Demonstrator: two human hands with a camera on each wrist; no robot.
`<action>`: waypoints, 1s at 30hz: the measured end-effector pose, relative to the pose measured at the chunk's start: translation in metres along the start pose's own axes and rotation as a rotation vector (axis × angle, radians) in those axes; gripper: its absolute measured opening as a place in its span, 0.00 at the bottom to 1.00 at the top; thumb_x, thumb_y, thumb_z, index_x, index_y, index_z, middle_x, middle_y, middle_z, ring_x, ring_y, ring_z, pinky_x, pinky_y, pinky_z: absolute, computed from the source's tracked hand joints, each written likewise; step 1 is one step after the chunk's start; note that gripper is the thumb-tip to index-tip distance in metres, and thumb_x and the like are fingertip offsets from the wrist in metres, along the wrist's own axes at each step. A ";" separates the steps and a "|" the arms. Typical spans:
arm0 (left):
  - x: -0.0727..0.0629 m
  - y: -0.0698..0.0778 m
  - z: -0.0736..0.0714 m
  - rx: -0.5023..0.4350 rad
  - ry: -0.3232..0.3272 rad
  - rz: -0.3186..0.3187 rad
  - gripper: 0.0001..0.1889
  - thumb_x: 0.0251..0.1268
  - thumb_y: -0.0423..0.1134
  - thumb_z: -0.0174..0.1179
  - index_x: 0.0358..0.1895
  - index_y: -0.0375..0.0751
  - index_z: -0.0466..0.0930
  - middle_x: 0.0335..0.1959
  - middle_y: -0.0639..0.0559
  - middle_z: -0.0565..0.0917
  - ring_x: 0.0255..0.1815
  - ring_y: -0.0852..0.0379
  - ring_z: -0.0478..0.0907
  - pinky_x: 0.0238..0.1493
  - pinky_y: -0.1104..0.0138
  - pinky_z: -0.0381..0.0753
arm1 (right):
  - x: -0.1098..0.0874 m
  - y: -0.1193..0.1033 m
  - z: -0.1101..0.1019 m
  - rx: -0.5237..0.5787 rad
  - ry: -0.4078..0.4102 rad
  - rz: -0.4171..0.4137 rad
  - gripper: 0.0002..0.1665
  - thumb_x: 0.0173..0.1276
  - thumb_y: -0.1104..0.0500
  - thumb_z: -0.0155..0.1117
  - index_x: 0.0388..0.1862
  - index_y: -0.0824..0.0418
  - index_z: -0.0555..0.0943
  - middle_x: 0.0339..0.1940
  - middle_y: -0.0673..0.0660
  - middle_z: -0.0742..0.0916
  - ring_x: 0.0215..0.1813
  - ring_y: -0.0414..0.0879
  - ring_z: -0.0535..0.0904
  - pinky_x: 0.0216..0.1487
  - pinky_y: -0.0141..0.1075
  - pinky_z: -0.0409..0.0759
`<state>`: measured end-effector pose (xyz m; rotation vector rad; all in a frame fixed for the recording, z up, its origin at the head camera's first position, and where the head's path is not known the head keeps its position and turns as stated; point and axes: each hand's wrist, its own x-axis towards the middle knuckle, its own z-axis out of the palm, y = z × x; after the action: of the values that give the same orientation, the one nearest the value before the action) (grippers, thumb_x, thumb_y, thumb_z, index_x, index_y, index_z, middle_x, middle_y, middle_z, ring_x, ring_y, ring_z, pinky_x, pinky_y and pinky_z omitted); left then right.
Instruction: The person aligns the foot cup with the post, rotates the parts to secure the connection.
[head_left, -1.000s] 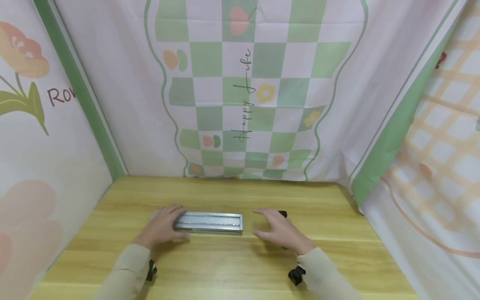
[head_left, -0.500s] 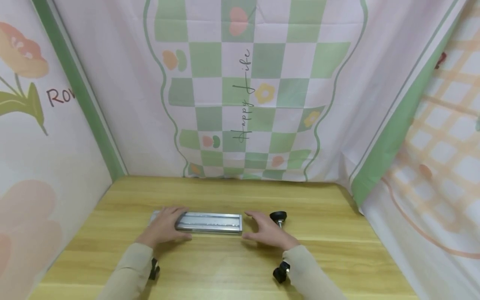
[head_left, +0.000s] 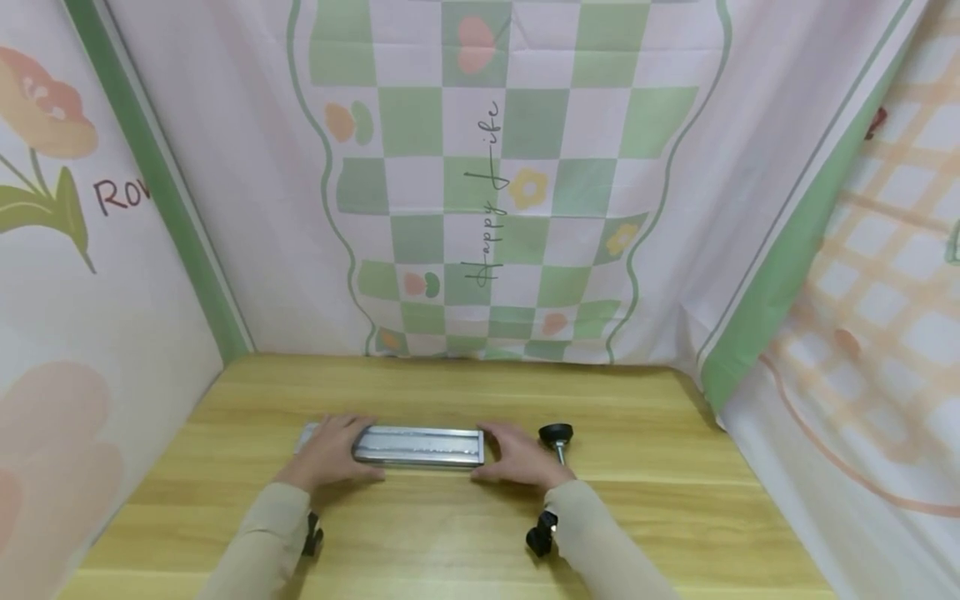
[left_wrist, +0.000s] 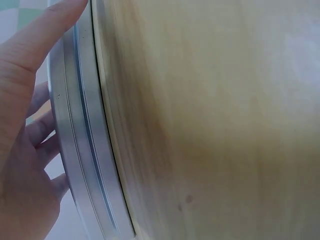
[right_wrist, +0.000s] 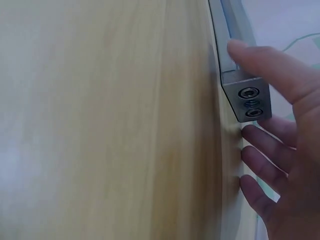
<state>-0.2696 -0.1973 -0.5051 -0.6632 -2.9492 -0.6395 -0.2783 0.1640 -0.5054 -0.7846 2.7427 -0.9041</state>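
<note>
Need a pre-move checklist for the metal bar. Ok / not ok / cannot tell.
1. Metal bar lying flat on the table: ok, as far as the head view shows.
2. Left hand across the bar, thumb on the near side, fingers on the far side: ok.
3. Both ends covered: not ok. Right hand is at the right end; the bar extends past the left hand.
4. Firm grip: cannot tell.
5. Black foot clear of the right wrist: cannot tell, its rod disappears behind it.
</note>
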 end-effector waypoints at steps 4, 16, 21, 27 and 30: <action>0.001 0.000 0.000 0.006 -0.006 -0.002 0.54 0.40 0.69 0.75 0.68 0.35 0.72 0.65 0.34 0.74 0.67 0.33 0.67 0.72 0.36 0.50 | 0.004 -0.002 0.003 -0.047 0.015 0.005 0.50 0.57 0.40 0.78 0.71 0.63 0.71 0.69 0.62 0.76 0.70 0.60 0.67 0.68 0.55 0.67; 0.005 0.002 0.001 -0.013 0.025 0.014 0.44 0.41 0.62 0.78 0.60 0.35 0.79 0.56 0.38 0.80 0.60 0.36 0.73 0.66 0.42 0.66 | 0.006 -0.001 0.008 -0.085 0.026 0.037 0.49 0.56 0.37 0.77 0.69 0.62 0.73 0.70 0.62 0.74 0.71 0.61 0.65 0.69 0.56 0.67; 0.005 0.002 0.000 -0.024 0.030 0.012 0.43 0.42 0.61 0.78 0.59 0.35 0.79 0.56 0.38 0.80 0.59 0.37 0.73 0.65 0.42 0.67 | 0.007 0.000 0.008 -0.091 0.026 0.029 0.48 0.56 0.37 0.77 0.69 0.61 0.73 0.69 0.60 0.76 0.70 0.60 0.67 0.68 0.55 0.68; 0.004 0.001 0.001 -0.034 0.029 0.003 0.43 0.43 0.61 0.78 0.60 0.36 0.79 0.57 0.38 0.79 0.60 0.37 0.73 0.65 0.42 0.67 | 0.007 -0.002 0.006 -0.082 0.033 0.017 0.48 0.56 0.36 0.77 0.68 0.61 0.74 0.66 0.58 0.78 0.66 0.57 0.70 0.65 0.53 0.71; 0.005 0.000 0.001 -0.047 0.030 0.003 0.44 0.42 0.62 0.78 0.61 0.36 0.78 0.58 0.38 0.79 0.60 0.37 0.72 0.65 0.41 0.67 | 0.005 -0.004 0.004 -0.045 0.033 0.017 0.48 0.56 0.39 0.78 0.67 0.62 0.73 0.61 0.58 0.80 0.62 0.56 0.73 0.61 0.52 0.74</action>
<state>-0.2738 -0.1948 -0.5051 -0.6558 -2.9136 -0.7142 -0.2799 0.1562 -0.5057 -0.7600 2.8027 -0.8629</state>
